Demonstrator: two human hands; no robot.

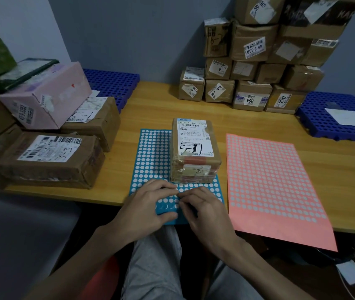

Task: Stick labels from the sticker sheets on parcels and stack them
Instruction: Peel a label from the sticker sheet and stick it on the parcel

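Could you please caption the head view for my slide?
Left hand and right hand pick at the blue sheet under a parcel.

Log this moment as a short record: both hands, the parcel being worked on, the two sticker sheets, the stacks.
left hand: presses on the blue sticker sheet, near edge
right hand: fingertips curled at a dot on that sheet; grip unclear
parcel: brown box, label up, standing on the blue sheet's right half
pink sticker sheet: right of it, untouched, overhanging the table
stacked parcels: back right, against the wall
other parcels: left pile
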